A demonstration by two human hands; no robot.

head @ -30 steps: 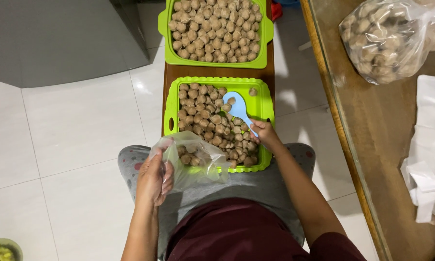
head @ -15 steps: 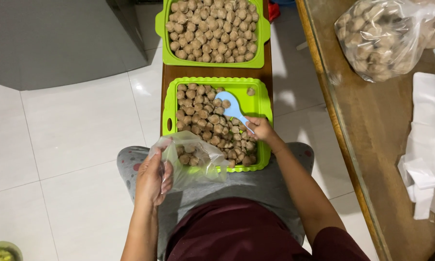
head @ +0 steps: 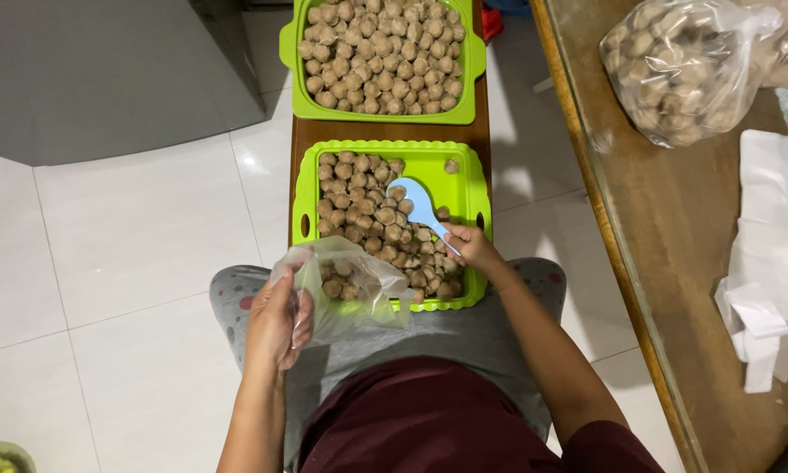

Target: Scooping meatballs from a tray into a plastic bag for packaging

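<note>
1. Left hand (head: pixel 278 322): fingers closed on the rim of a clear bag (head: pixel 350 293), holding its mouth open. The bag holds only a few meatballs, so filling looks barely begun.
2. Near tray (head: pixel 469 188), just ahead of both hands: roughly two-thirds covered with meatballs (head: pixel 368 219); right side bare.
3. Right hand (head: pixel 469 246): clenched round the handle of a blue scoop (head: pixel 420 203), bowl resting among the meatballs.
4. Far tray (head: pixel 469 61), beyond the hands: full, untouched.
5. Big bag (head: pixel 683 66), right of the right hand on the table: packed full.
</note>
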